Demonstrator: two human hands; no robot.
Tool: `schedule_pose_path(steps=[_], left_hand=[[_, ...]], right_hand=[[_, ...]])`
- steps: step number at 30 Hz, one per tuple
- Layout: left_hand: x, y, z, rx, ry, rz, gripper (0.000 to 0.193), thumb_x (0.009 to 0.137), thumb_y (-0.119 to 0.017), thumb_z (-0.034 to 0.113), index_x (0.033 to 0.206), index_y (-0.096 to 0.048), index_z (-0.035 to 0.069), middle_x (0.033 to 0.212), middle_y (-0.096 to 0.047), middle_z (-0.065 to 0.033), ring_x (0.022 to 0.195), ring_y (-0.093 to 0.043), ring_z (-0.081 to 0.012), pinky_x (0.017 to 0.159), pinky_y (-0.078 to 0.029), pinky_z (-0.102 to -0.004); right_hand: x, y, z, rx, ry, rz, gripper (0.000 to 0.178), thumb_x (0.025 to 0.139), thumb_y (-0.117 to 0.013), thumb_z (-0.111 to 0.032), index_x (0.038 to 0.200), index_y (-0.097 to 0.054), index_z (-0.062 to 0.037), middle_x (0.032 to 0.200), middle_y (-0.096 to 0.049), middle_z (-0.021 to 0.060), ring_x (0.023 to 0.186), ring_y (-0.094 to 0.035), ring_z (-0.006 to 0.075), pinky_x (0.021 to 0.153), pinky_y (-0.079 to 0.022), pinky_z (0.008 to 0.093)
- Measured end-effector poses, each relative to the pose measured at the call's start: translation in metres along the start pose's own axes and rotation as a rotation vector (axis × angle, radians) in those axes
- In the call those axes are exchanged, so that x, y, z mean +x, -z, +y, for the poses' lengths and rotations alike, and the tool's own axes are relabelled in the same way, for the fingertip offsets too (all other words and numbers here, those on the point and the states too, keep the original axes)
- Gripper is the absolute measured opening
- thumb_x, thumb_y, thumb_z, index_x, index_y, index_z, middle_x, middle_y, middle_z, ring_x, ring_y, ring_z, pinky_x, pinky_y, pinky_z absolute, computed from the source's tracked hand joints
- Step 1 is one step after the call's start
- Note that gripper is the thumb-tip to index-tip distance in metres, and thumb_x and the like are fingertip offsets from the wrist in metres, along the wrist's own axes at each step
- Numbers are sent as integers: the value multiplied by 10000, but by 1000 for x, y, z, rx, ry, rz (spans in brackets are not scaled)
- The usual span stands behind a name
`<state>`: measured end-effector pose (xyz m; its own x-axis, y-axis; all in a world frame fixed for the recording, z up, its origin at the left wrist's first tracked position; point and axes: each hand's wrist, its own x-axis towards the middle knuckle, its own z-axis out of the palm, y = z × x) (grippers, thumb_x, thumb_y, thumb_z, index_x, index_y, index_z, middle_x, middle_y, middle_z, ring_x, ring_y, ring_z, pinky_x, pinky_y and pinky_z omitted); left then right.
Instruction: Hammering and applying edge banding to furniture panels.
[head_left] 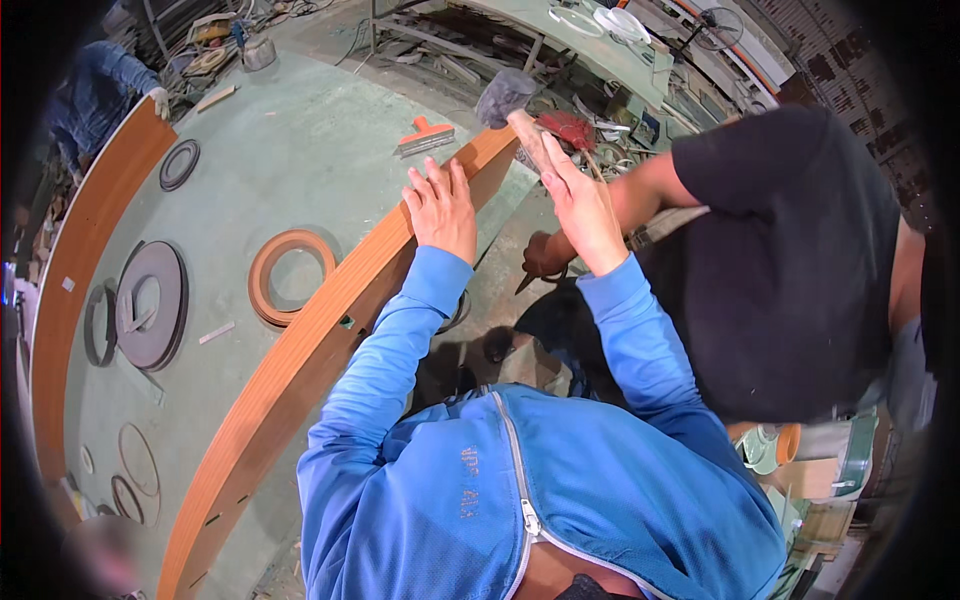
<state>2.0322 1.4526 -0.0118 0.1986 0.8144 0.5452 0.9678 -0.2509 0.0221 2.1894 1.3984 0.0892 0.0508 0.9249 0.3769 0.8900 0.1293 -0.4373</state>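
Observation:
A long wooden board [300, 330] stands on its edge and runs from the lower left up to the middle. My left hand [443, 215] lies on its top edge with fingers spread, holding nothing. In my right hand [585, 210] is a rubber mallet [506, 98] with a dark head and wooden handle. The mallet's head is above the board's far end. Just below my right hand, a co-worker's hand [548, 255] grips what looks like scissors [525, 284].
The green table [220, 370] holds a roll of brown edge banding [262, 278], grey rolls [150, 305] and an orange-handled scraper [425, 136]. At the left, another person [95, 95] touches a second board [75, 270]. A co-worker in black [790, 270] is close on my right.

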Motion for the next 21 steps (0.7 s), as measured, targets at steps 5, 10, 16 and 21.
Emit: schedule_pose_path(steps=[5, 10, 16, 21], left_hand=[[3, 1, -3, 5, -22, -29, 508, 873, -485, 126, 1373, -415, 69, 1387, -411, -234, 1208, -446, -421, 964, -367, -506], [0, -2, -16, -91, -94, -30, 501, 897, -434, 126, 1386, -393, 23, 1419, -396, -199, 1304, -364, -398, 1054, -284, -529], [1, -5, -8, -74, -132, -89, 527, 885, -441, 105, 1393, -360, -7, 1464, -349, -152, 1356, -320, -352, 1089, -258, -522], [0, 1, -13, -16, -113, -71, 500, 885, -443, 116, 1366, -399, -16, 1439, -380, -159, 1333, -356, -346, 1071, -284, -519]], right_hand=[[-8, -22, 14, -74, -6, -57, 442, 926, -531, -253, 1363, -460, -246, 750, -614, 253, 712, -603, 455, 633, -463, 522], [24, 0, -3, -107, -188, 126, 384, 940, -506, -306, 1313, -517, -218, 836, -647, 234, 797, -629, 424, 689, -477, 500], [49, 13, 55, -194, -140, -63, 411, 953, -485, -311, 1342, -502, -177, 939, -676, 166, 763, -642, 300, 720, -492, 362], [51, 0, 94, -144, -73, -58, 412, 950, -493, -282, 1348, -490, -174, 975, -647, 218, 842, -624, 370, 749, -485, 404]])
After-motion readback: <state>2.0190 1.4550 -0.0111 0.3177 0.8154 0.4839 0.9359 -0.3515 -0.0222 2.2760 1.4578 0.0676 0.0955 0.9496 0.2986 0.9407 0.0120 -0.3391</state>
